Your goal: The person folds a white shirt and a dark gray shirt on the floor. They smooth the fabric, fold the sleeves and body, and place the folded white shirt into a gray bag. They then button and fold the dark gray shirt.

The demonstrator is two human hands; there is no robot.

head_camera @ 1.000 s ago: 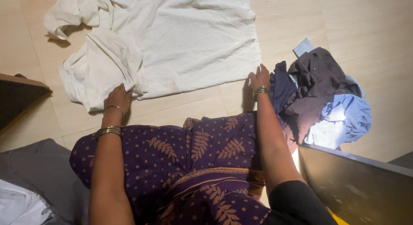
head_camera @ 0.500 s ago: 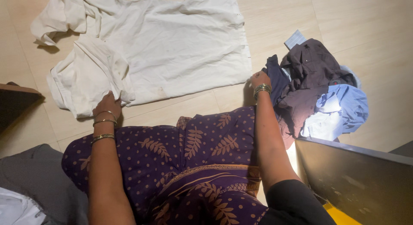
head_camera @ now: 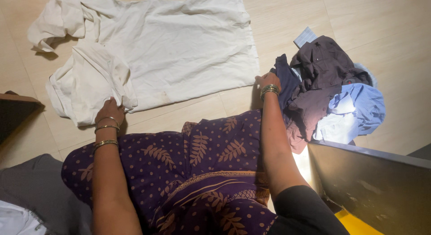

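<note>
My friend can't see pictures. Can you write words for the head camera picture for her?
A person's left hand and right hand grip the near edge of a white garment spread on a tiled floor. A pile of dark and blue clothes lies to the right.

A large cream-white cotton garment [head_camera: 179,46] lies spread flat on the pale tiled floor [head_camera: 381,19]. The left hand [head_camera: 109,111], bangles on its wrist, pinches the bunched lower left edge of the cloth. The right hand [head_camera: 268,80] grips the garment's lower right corner, just beside a heap of dark brown, navy and light blue shirts [head_camera: 330,91]. A purple leaf-patterned sari [head_camera: 197,172] covers the person's lap.
</note>
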